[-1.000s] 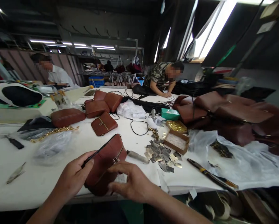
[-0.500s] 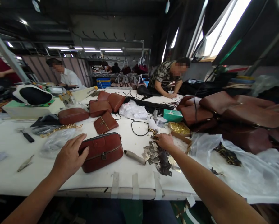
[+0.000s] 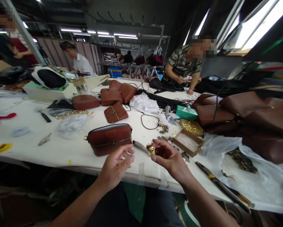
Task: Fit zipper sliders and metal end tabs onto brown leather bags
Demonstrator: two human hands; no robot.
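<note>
Between the thumb and fingers of my right hand (image 3: pixel 171 157) is a small gold metal clasp (image 3: pixel 150 150) with a brown band on it, held up over the table's front edge. My left hand (image 3: pixel 116 165) is a short way to its left, empty, its fingers loosely curved and apart. Just behind the left hand stands a brown leather handbag (image 3: pixel 108 138) with a zip across its front and a small metal piece on the zip. A grey, rod-like tool (image 3: pixel 139 145) lies between the bag and the clasp, partly hidden. Thin metal plates (image 3: pixel 164 138) lie behind my right hand.
Cardboard boxes of clear bits (image 3: pixel 187 142) and gold bits (image 3: pixel 191 126) stand right of centre. Long-handled pliers (image 3: pixel 223 186) lie at the front right, beside a plastic bag (image 3: pixel 266 176). Brown bags (image 3: pixel 257 110) are piled at right. A co-worker in camouflage (image 3: pixel 182 61) leans over the far side.
My right hand has come back from the metal pieces with the gold clasp. My left hand has left the handbag and moved right. The view has shifted, and the pliers now show.
</note>
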